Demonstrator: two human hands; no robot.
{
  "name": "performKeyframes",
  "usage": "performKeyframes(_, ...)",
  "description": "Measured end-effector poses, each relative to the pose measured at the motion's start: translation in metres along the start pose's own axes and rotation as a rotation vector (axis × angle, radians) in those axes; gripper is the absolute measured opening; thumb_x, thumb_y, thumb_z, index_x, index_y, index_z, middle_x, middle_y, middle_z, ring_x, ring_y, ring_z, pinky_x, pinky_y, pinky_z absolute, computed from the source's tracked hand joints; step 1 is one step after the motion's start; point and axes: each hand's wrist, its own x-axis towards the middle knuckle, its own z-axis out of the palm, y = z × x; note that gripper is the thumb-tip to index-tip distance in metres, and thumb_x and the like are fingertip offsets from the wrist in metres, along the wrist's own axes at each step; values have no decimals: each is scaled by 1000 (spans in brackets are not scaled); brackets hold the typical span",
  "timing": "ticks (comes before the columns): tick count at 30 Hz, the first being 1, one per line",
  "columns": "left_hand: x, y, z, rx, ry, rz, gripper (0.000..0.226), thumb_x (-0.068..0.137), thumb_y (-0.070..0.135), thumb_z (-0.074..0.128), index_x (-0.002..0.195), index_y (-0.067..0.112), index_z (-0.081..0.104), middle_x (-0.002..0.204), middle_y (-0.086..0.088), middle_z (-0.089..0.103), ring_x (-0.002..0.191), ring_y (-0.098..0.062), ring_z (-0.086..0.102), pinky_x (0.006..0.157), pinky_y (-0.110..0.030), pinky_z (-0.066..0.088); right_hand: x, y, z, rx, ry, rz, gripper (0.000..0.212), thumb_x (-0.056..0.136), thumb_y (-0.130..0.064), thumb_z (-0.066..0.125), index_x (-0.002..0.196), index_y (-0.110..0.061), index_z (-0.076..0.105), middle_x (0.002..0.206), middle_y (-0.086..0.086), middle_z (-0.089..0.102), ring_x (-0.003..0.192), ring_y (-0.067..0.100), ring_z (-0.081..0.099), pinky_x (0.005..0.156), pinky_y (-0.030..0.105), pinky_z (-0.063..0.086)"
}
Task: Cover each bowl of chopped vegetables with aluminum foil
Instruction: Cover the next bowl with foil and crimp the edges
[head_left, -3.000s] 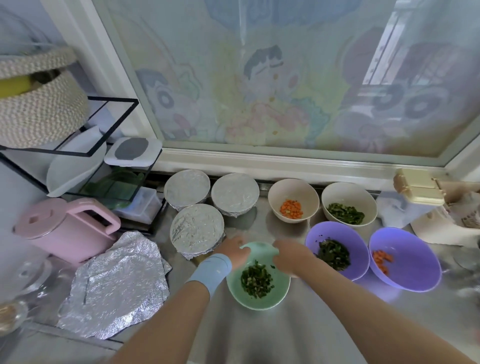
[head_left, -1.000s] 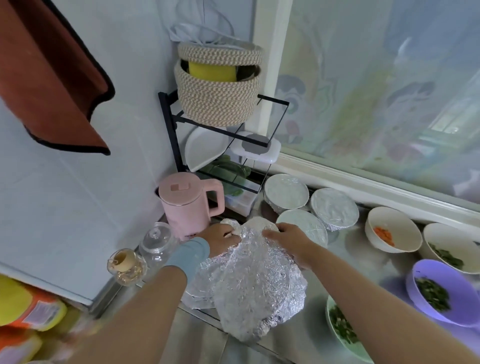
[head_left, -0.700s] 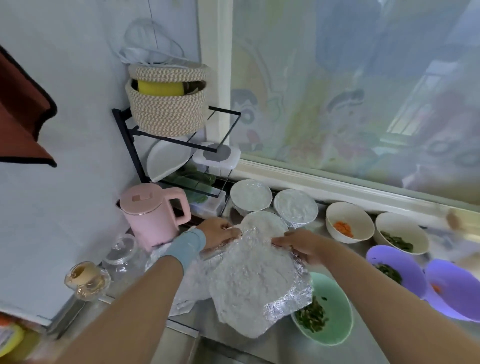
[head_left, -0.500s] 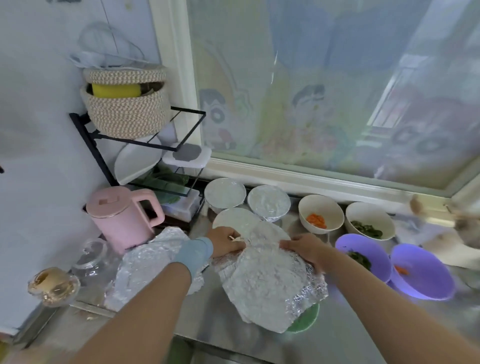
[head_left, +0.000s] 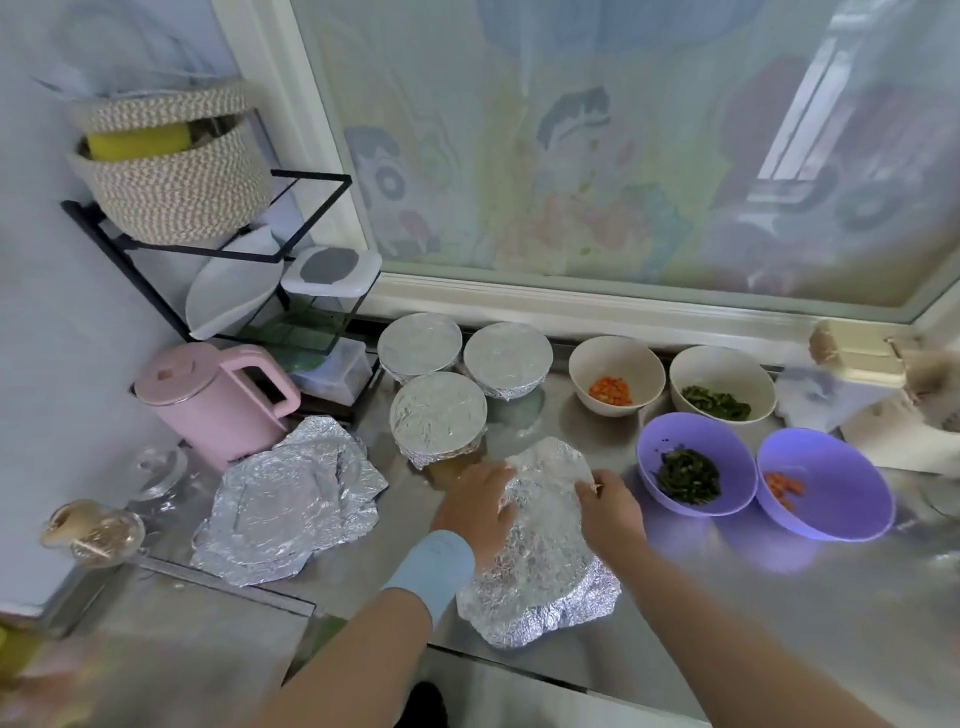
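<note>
Both hands lie spread flat on a crinkled foil sheet (head_left: 540, 551) near the counter's front edge, left hand (head_left: 475, 512) on its left side, right hand (head_left: 610, 512) on its right. Three foil-covered bowls (head_left: 439, 415) sit toward the back edge, four uncovered bowls (head_left: 696, 470) off to the right.

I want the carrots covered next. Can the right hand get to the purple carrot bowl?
Probably yes. The right hand is on the foil, and the carrot bowl sits open to its right; the greens bowl needs passing.
</note>
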Motion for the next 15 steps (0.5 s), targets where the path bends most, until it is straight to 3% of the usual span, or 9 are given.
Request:
performKeyframes(3,-4,6,21,133,-169,22,68,101,49,34,157,24,5,164,5,-4,151,-17,-4,121,-37,4,0,0,6,-223,62,-50,37,96,-25,49,132,-18,45,125,11,56,112,32,53,91,40,42)
performKeyframes(6,-7,3,39,235,-203,27,80,97,59,33,156,25,-9,161,3,-24,148,-18,-21,121,-39,-8,-10,-1,12,-620,173,-355,55,92,-23,52,144,-17,35,146,9,37,132,31,39,106,43,36)
performKeyframes(9,-8,-1,47,247,-147,36,83,96,62,35,155,23,-9,160,2,-26,148,-18,-22,121,-39,-9,-13,-2,21,-728,14,-643,57,97,-26,44,151,-16,28,160,9,22,147,28,19,117,43,20)
performKeyframes(12,-10,-5,50,232,-102,51,82,98,59,34,155,21,-10,160,1,-25,148,-18,-21,122,-37,-8,-9,3,31,-810,-149,-601,61,101,-41,22,156,-17,9,164,6,2,151,23,-1,120,39,6)
performKeyframes(15,-14,-12,54,199,-47,43,72,102,50,30,155,23,-10,160,1,-24,148,-16,-21,120,-32,-11,-9,11,34,-768,-159,-506,62,101,-44,26,155,-22,7,164,4,5,150,23,6,118,40,14)
